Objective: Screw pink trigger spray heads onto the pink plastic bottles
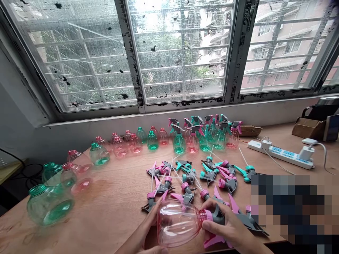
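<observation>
A clear pink spray bottle [178, 225] lies on its side in the air at the table's front edge, its neck pointing right. My left hand [148, 221] is closed around its base end. At the neck, the fingers of my right hand [231, 223] pinch the pink collar of a grey and pink trigger spray head [218, 216]. Collar and neck meet; how tightly they are joined I cannot tell. Just beyond my hands lies a loose pile of spray heads [187, 193] in pink-grey and teal-grey, with thin dip tubes sticking out.
Open green and pink bottles [50, 206] curve along the table's left and back. Several bottles with spray heads fitted [192, 144] stand by the window wall. A white power strip [280, 153] with cables and a cardboard box [308, 127] are at right. A blurred patch covers the lower right.
</observation>
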`<action>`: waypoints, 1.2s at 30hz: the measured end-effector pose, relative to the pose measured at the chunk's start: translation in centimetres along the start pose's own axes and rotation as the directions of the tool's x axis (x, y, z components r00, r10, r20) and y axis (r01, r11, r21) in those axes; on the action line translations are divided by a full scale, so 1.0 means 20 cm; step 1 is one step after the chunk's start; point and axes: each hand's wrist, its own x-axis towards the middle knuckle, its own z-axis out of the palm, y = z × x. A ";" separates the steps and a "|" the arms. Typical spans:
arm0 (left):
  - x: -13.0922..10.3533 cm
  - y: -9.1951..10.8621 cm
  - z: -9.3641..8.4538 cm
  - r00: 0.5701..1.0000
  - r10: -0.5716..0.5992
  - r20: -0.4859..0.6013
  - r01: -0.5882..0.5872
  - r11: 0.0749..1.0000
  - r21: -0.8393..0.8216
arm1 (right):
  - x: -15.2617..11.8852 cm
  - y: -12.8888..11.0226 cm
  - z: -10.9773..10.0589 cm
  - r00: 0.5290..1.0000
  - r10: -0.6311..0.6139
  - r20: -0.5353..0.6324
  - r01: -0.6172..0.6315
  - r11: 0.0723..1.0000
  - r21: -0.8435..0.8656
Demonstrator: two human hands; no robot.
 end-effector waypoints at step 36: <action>0.00 -0.02 -0.01 0.999 -0.004 -0.046 0.005 1.000 0.020 | 0.00 -0.01 0.00 0.999 -0.024 -0.029 0.022 0.998 -0.059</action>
